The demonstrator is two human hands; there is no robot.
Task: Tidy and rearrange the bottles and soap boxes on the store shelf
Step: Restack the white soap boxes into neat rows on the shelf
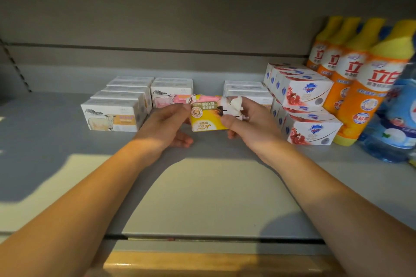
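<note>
Both hands were on one yellow soap box (208,119), held between them just above the grey shelf (202,186), in the open gap in the rows of soap. The left hand (167,127) pinched the box's left end with thumb and fingers curled round it; the right hand (246,122) gripped the right end the same way. The print on the box read upside down from the head view, and something pink showed at its top edge, possibly a second box behind it, though blur made that hard to settle.

To the left stood a file of white sheep-print boxes (112,117), with a shorter file of pink sheep-print boxes (171,94) beside it. Behind the right hand sat more white boxes (247,91), then stacked pomegranate-print boxes (310,128), and at the far right the orange bottles (358,87) and a blue bottle (396,123).

The step in hand looked like placing this box into the gap. The next move would call for turning it so the label read upright, lowering it flat onto the shelf, and squaring its front face with the neighbouring rows before letting go.
</note>
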